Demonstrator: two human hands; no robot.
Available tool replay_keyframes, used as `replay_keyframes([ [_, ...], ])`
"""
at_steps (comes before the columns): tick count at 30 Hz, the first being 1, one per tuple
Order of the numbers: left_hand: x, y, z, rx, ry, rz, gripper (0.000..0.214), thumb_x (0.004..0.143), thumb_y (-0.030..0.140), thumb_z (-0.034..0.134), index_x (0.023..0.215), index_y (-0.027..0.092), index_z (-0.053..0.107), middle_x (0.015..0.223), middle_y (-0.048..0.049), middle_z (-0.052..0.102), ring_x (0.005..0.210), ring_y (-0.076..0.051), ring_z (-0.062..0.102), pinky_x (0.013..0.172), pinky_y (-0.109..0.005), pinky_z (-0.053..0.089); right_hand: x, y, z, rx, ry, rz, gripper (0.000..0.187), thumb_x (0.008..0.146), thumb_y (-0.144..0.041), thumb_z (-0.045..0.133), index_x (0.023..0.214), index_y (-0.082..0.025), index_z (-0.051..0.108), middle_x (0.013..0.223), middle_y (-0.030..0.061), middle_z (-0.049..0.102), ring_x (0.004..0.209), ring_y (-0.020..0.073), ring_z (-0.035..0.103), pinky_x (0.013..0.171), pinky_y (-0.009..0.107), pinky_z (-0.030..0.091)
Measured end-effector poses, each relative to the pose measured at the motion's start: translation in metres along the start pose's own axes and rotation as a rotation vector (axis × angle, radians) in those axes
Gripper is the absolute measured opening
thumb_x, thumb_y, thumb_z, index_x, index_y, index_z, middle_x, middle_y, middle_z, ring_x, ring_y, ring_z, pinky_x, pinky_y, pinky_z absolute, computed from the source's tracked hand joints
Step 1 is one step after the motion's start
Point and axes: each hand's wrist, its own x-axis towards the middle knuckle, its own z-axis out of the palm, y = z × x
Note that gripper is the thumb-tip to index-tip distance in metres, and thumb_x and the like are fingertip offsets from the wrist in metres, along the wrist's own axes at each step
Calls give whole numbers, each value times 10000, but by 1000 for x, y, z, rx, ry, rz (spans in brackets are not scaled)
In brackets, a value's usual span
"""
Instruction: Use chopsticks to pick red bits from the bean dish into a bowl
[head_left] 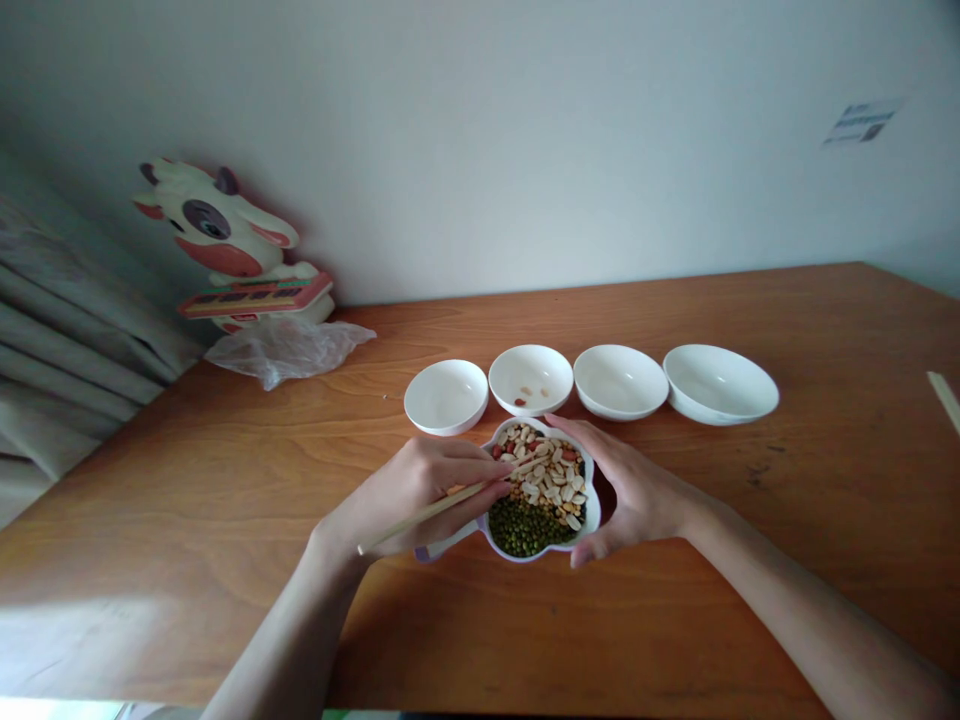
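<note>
My left hand (427, 490) is shut on a pair of wooden chopsticks (420, 515), whose tips reach into a white flower-shaped divided dish (596, 510). My right hand (630, 490) grips the dish's right side, with fingers over the far rim and thumb near the front. The dish holds pale peanuts or similar nuts (547, 480), some reddish beans, and green mung beans (521, 527). Its left part is hidden by my left hand. Several white bowls stand in a row just beyond it. One, the second bowl from the left (530, 380), holds a few beans.
The row of bowls stands on a wooden table (225, 480), with a wooden stick (945, 400) at its right edge. At the far left are a cartoon cow figure (217, 230), a clear plastic bag (285, 350), and a grey curtain (67, 340).
</note>
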Motion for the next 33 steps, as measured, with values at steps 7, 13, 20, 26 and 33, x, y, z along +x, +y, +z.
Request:
replay_keyframes([
  [7,13,24,-1,154,-104,-40,278,1174,193,581,1035,146,817,881,-63,754,734,-168,700,667,-288,543,-1,2,1,-28,5,-19,1533,592,-756,1056,1808,-388,198,1814,195,436,1615,516,495,1303,725,449],
  [13,16,24,-2,148,-110,-70,311,1171,173,559,981,148,804,850,-48,731,703,-149,656,634,-276,492,-1,3,2,-25,8,-5,1527,613,-687,1075,1818,-375,191,1809,195,435,1601,512,507,1315,699,432],
  [20,14,23,-3,139,-103,-72,320,1164,151,552,947,151,786,839,-43,725,699,-147,643,637,-285,473,1,3,1,-2,6,-10,1539,593,-721,1069,1817,-378,202,1815,192,431,1607,517,498,1309,712,437],
  [26,11,19,-11,45,-70,-87,326,1175,170,555,950,151,790,777,-12,707,659,-121,654,645,-266,488,1,2,1,7,6,-15,1523,602,-729,1065,1812,-404,198,1808,185,442,1603,508,505,1305,732,436],
  [33,6,37,-8,164,-92,-136,257,1163,163,576,1032,157,797,865,-38,730,696,-149,673,641,-289,507,3,0,-1,26,-5,-6,1456,614,-715,1065,1787,-411,259,1767,171,488,1574,500,534,1294,725,453],
])
